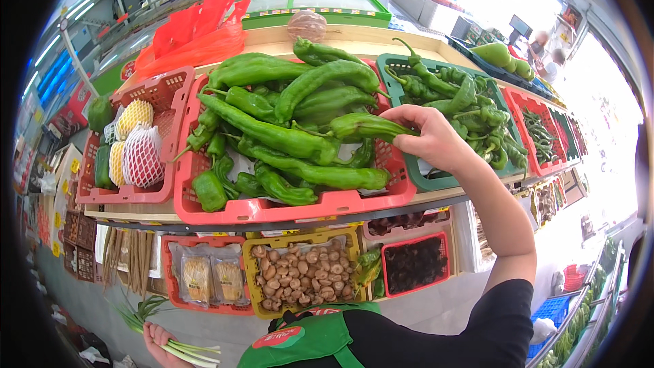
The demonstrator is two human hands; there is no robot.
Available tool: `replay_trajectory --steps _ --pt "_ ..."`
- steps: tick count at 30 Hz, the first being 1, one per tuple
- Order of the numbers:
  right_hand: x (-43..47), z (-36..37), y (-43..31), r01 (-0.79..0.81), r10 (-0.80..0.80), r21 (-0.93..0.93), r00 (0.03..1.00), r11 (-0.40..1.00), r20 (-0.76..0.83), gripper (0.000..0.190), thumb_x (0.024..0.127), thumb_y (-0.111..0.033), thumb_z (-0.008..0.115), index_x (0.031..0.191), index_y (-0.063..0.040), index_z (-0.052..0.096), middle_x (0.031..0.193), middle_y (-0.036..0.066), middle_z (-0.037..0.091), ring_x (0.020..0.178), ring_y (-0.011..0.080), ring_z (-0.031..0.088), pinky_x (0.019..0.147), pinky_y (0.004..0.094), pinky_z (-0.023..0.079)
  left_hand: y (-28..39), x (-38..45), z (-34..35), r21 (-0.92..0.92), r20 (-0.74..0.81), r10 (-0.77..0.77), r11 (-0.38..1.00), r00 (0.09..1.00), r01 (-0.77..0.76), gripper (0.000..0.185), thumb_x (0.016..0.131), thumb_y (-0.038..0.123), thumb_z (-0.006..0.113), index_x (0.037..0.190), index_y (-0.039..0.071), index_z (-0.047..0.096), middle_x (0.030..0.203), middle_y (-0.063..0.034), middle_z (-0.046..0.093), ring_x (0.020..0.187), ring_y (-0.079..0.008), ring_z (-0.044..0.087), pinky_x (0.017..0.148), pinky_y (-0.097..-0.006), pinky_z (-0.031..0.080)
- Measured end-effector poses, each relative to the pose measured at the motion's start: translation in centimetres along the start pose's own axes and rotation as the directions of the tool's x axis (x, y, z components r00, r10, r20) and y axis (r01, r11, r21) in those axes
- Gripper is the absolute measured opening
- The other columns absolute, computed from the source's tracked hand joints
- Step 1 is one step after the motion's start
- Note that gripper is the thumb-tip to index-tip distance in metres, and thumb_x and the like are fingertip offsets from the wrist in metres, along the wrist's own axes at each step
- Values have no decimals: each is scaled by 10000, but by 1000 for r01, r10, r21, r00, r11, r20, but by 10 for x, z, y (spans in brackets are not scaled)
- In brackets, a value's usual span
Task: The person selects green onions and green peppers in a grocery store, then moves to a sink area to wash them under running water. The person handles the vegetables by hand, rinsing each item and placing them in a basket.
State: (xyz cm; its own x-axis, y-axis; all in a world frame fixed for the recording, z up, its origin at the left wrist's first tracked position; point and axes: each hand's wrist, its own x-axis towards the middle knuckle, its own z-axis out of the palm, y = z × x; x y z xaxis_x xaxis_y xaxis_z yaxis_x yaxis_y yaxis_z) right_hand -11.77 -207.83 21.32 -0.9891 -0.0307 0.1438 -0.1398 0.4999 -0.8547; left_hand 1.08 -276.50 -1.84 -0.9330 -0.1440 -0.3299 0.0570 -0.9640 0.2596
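Note:
My right hand grips one end of a long green pepper at the right side of a pink plastic basket. Large green peppers lie heaped in that basket, over a pale liner that shows in a few gaps. Beside my hand stands a green basket of smaller wrinkled green peppers. Down at the lower left, my left hand is closed around a bunch of scallions, with its green leaves fanning out beyond the fist.
At left, a pink basket holds net-wrapped produce. Red plastic bags and a round squash sit behind. Below are shiitake-like mushrooms, packaged enoki mushrooms and dark produce. Two people appear far right.

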Motion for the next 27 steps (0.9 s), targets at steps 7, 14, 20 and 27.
replay_trajectory --steps 7,14,20,27 --pt "7 0 -9 0 8 -354 1000 935 21 325 798 -189 626 1051 14 634 852 110 667 784 194 610 725 315 475 -7 -4 -9 -35 10 -13 999 1000 14 207 997 189 412 836 64 445 634 35 303 468 -65 269 404 -219 265" --pt "22 45 -45 201 -5 -947 978 250 207 356 842 -307 589 1043 -20 648 953 195 663 917 362 621 804 418 478 -35 -20 28 -112 -61 -64 992 996 57 244 996 182 405 770 91 397 615 34 293 464 -69 275 413 -224 271" --pt "47 35 -21 -4 202 -700 959 714 201 335 789 -233 575 1052 -51 674 982 185 667 935 328 630 850 386 482 -29 -25 18 -139 -37 -64 989 997 59 234 995 178 406 779 90 403 622 35 303 463 -66 284 412 -223 270" --pt "53 40 -19 -178 312 -564 938 806 150 375 754 -155 639 1100 -12 661 947 144 684 854 181 627 804 295 476 -16 -29 11 -91 -42 -27 996 999 23 243 997 182 403 770 96 389 621 36 301 456 -64 279 412 -218 266"
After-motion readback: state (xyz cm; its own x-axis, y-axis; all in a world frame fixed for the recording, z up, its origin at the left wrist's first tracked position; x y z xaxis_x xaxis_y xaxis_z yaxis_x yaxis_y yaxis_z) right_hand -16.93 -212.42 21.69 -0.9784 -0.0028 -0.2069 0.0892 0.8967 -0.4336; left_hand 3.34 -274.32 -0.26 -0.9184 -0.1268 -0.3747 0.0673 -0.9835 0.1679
